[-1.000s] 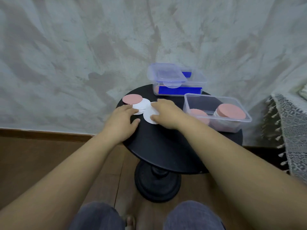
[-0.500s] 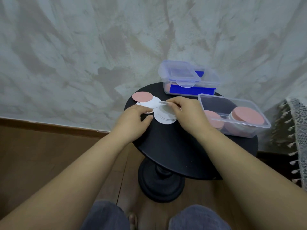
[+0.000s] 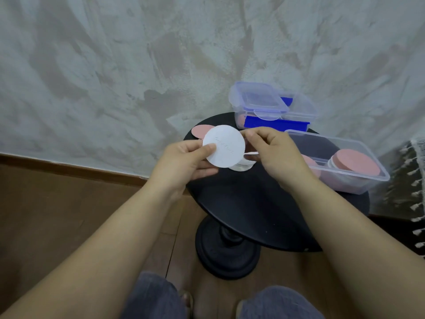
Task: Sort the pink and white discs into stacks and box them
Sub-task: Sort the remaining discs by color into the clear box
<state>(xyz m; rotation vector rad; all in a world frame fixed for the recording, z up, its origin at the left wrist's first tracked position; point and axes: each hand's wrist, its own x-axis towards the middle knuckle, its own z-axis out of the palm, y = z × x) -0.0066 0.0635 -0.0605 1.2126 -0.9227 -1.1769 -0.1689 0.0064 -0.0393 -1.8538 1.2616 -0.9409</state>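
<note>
Over the white round disc stack (image 3: 241, 167), left hand (image 3: 184, 162) pinches 1 raised white disc (image 3: 224, 146); right hand (image 3: 276, 153) pinches an edge-on white disc (image 3: 251, 153).

2 bare forearms reach forward from the lower corners and converge toward the middle. The left hand (image 3: 184, 162) pinches the left edge of a flat round white disc (image 3: 224, 146), thumb on its face and fingers curled beneath, the disc tilted toward the camera. The right hand (image 3: 273, 153) sits just beside it, fingers curled, pinching another thin white disc (image 3: 251, 153) seen edge-on.
</note>
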